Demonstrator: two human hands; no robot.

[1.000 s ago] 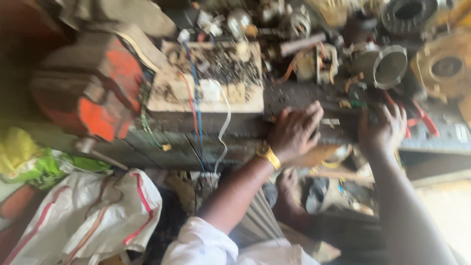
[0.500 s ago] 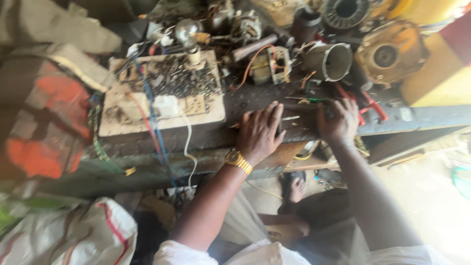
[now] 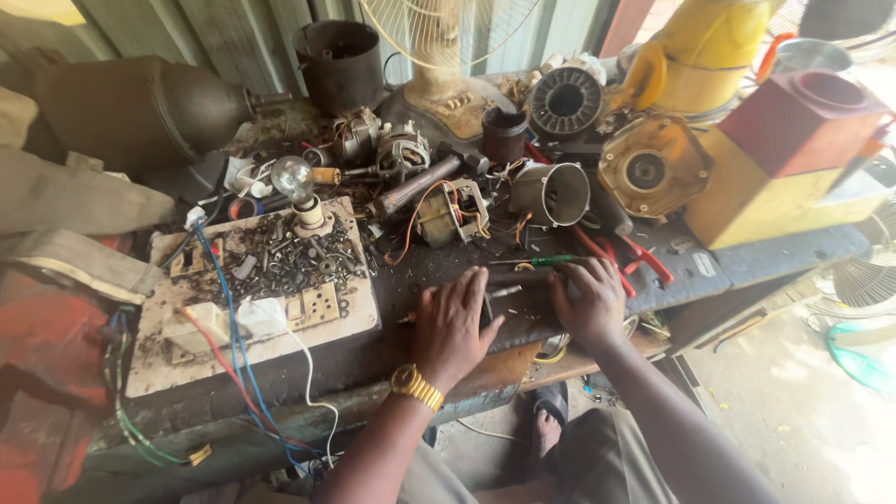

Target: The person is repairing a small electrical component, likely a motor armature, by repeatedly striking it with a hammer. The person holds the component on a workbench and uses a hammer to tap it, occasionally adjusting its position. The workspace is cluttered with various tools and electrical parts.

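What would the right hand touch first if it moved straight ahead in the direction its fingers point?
Probably the green-handled screwdriver, which lies just beyond the fingertips of the right hand. Past it stands the grey metal cylinder. Depth is hard to judge.

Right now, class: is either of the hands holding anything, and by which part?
Nothing is clearly held. The left hand and right hand lie flat, palms down, on the workbench.

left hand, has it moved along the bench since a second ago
Cannot tell: the camera swung. The left hand lies flat on the bench edge, right of the socket board, as before.
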